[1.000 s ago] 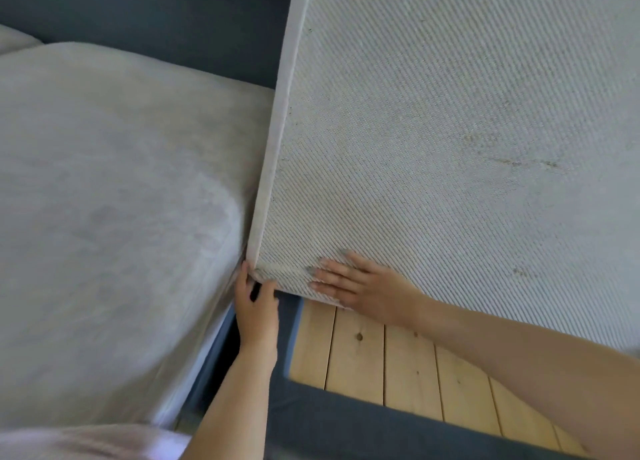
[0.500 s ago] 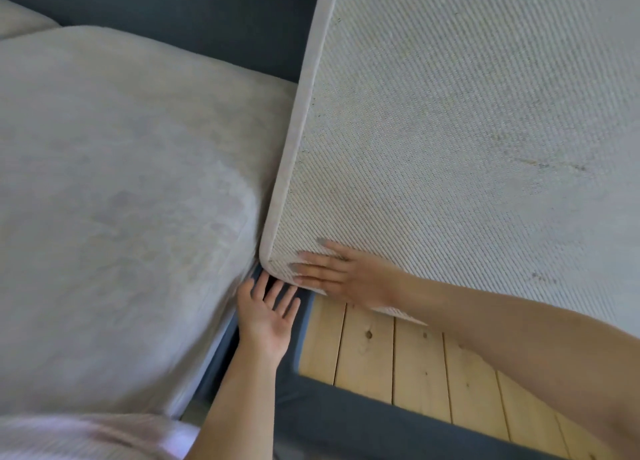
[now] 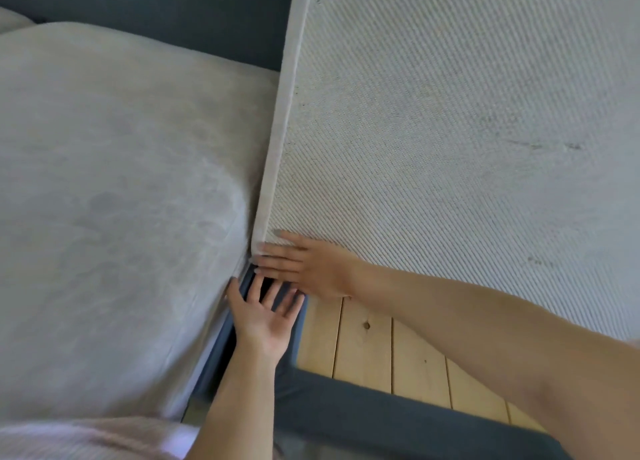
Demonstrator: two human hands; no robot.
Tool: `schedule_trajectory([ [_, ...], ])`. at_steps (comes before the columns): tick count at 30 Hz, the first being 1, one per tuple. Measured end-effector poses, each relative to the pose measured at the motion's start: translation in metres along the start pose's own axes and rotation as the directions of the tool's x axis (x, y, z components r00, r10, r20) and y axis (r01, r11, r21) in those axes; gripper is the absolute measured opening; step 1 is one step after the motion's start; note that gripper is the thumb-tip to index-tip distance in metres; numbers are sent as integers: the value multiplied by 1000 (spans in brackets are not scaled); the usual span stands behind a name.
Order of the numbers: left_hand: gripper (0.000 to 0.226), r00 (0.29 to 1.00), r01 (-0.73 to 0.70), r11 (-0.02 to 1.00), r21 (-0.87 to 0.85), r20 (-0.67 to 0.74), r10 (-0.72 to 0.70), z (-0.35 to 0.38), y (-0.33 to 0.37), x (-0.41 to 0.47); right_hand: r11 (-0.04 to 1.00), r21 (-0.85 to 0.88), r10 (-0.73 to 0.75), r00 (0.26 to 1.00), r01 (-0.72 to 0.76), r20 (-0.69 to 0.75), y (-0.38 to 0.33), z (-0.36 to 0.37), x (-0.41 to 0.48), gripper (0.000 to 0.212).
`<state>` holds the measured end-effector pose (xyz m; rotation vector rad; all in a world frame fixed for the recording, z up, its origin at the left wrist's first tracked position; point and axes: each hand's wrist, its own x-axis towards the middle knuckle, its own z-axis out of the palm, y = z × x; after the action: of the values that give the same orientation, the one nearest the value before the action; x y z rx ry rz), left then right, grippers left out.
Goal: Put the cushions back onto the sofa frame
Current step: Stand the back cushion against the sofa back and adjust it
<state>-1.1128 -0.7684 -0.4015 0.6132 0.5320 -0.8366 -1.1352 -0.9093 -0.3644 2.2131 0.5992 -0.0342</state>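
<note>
Seating the tilted pale-grey woven cushion (image 3: 450, 147): right hand (image 3: 308, 269) presses its corner, fingers flat together; left hand (image 3: 263, 317) below it, spread, empty. Next, press down onto pine slats (image 3: 363, 348)

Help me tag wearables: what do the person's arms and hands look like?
The left hand and right hand are bare, as are both forearms: no sleeves, gloves, rings, watch or bracelets show. The right hand's nails look painted pale grey. At the bottom edge, pale pink fabric may be their clothing.
</note>
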Motion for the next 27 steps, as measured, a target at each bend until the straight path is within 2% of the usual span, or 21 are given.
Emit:
schedule_trajectory([
  [2, 62, 1000, -1, 1000, 13, 2, 1, 1, -2, 0, 999, -19, 45, 998, -44, 48, -3, 3, 2, 65],
  [4, 63, 1000, -11, 999, 33, 10, 11, 0, -1, 0, 994, 46, 99, 993, -102, 67, -11, 2, 1, 65],
  [6, 62, 1000, -25, 998, 57, 3, 25, -1, 1, -1, 991, 57, 119, 992, -122, 50, -5, 0, -3, 66],
  [8, 60, 999, -29, 992, 127, -24, 32, 0, 1, -6, 987, 70, 137, 986, -144, 95, 1, -2, -6, 66],
  [10, 55, 997, -13, 968, 251, -69, 31, 1, 2, -11, 967, 169, 167, 974, -192, 153, -5, -13, -8, 65],
  [13, 43, 990, 25, 879, 476, -137, 46, 3, 2, -24, 847, 442, 236, 954, -294, 182, -24, -34, -37, 57],
  [16, 35, 987, -2, 794, 607, -126, 99, 10, 0, -53, 652, 627, 340, 904, -426, 260, -37, -57, -96, 46],
  [19, 32, 987, -110, 676, 728, -1, 161, 18, -9, -91, 469, 704, 435, 833, -534, 342, -44, -85, -151, 35],
  [22, 19, 936, -338, 563, 754, 208, 284, 38, -21, -135, 383, 727, 523, 782, -570, 338, -34, -121, -197, 31],
  [24, 16, 874, -480, 470, 741, 360, 326, 61, -28, -165, 356, 726, 608, 736, -588, 298, -23, -144, -221, 33],
  [27, 16, 725, -684, 229, 692, 615, 309, 110, -30, -202, 305, 725, 722, 646, -617, 246, 8, -172, -259, 35],
])
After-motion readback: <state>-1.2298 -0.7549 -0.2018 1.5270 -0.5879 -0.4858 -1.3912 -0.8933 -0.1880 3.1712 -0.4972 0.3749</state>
